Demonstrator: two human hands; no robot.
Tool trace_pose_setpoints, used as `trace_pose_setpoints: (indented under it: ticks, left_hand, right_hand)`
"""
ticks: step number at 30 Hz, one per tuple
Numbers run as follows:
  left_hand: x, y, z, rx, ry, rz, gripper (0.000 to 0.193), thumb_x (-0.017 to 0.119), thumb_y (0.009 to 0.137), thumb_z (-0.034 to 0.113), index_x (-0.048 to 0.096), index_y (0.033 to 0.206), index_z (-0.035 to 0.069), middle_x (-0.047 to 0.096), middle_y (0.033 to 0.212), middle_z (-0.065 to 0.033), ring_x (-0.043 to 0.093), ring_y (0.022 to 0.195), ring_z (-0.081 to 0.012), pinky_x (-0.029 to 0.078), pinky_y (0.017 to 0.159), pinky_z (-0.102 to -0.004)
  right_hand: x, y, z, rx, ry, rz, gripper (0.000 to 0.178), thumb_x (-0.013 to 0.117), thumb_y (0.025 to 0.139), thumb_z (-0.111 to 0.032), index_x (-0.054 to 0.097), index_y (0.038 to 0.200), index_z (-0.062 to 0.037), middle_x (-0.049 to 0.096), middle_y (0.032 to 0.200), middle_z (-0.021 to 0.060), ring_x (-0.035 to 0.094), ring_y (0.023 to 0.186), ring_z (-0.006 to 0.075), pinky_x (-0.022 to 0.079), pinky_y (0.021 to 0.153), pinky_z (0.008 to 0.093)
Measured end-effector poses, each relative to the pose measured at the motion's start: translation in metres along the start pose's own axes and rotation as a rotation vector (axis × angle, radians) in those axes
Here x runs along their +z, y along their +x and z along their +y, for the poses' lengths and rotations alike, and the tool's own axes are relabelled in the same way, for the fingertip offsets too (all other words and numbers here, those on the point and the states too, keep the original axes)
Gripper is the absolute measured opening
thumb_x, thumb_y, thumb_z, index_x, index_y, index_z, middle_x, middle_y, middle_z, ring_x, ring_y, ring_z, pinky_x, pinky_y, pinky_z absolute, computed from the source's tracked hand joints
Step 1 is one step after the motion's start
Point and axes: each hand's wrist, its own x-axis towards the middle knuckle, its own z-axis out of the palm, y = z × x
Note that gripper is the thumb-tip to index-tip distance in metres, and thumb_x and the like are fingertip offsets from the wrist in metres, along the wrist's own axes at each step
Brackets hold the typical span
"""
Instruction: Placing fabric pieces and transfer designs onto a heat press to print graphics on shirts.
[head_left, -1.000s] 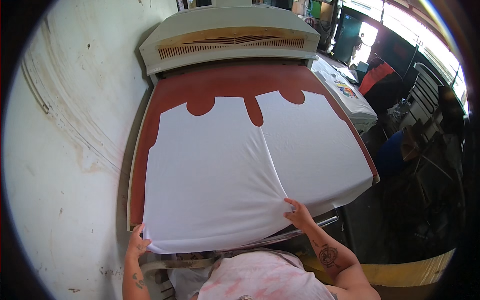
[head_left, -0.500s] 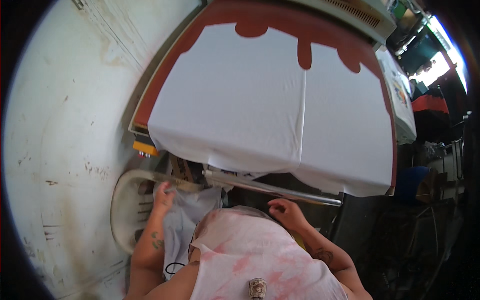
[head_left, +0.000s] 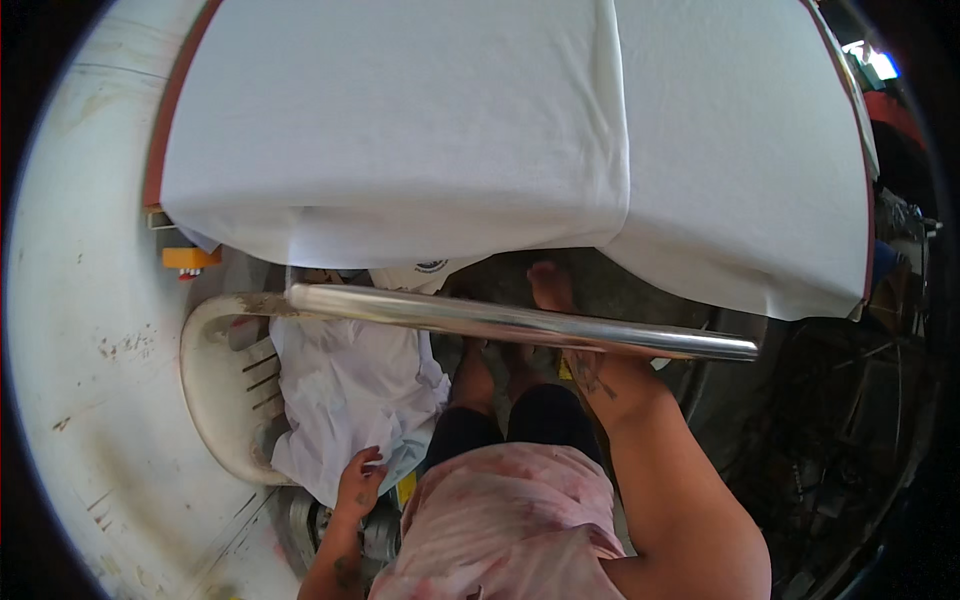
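Note:
White fabric (head_left: pixel 420 120) covers a flat padded surface with red-brown edges, and its front hem hangs over the near side. A fold runs front to back through the fabric. My right arm reaches forward under a shiny metal bar (head_left: pixel 520 325). Beyond the bar, below the hanging hem, is my right hand (head_left: pixel 548 287); its fingers are small and unclear. My left hand (head_left: pixel 360 482) is apart from it, by the lower edge of a crumpled white cloth pile (head_left: pixel 350 390), fingers loosely bent and apart with nothing seen in them. The pile lies on a cream plastic chair (head_left: pixel 215 400).
A pale, stained wall or panel (head_left: pixel 90 350) stands close on the left. A yellow box with a red button (head_left: pixel 190 260) sits under the surface's left corner. Beneath the hem lies a pale printed cloth (head_left: pixel 425 272). Dark clutter (head_left: pixel 830 430) fills the right side.
The view has shifted nearer the bar and lower. My right hand has gone from the near side of the bar to beneath it. My left hand has drawn back toward me from the chair.

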Motion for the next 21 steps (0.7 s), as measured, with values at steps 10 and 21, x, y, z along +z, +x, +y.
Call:
trace_pose_setpoints:
  ticks: [10,21]
  left_hand:
    - [0.021,-0.009,-0.072,-0.153,-0.065,0.057,0.036,0.064,0.082,0.012,0.055,0.114,0.000,0.061,0.100,-0.0048,0.058,0.080,-0.0121,0.046,0.075,-0.0262]
    - [0.029,-0.007,-0.076,-0.159,-0.006,0.063,0.038,0.064,0.082,0.011,0.054,0.117,0.000,0.061,0.103,-0.0063,0.059,0.079,-0.0128,0.047,0.075,-0.0256]
  right_hand:
    - [0.007,0.042,-0.036,-0.209,-0.227,0.626,0.029,0.052,0.087,-0.029,0.062,0.097,-0.0037,0.063,0.101,0.0188,0.058,0.099,0.0344,0.045,0.085,0.0449]
    - [0.007,0.040,-0.055,-0.277,-0.109,0.593,0.029,0.052,0.086,-0.030,0.062,0.096,-0.0038,0.063,0.099,0.0193,0.059,0.096,0.0359,0.045,0.083,0.0463]
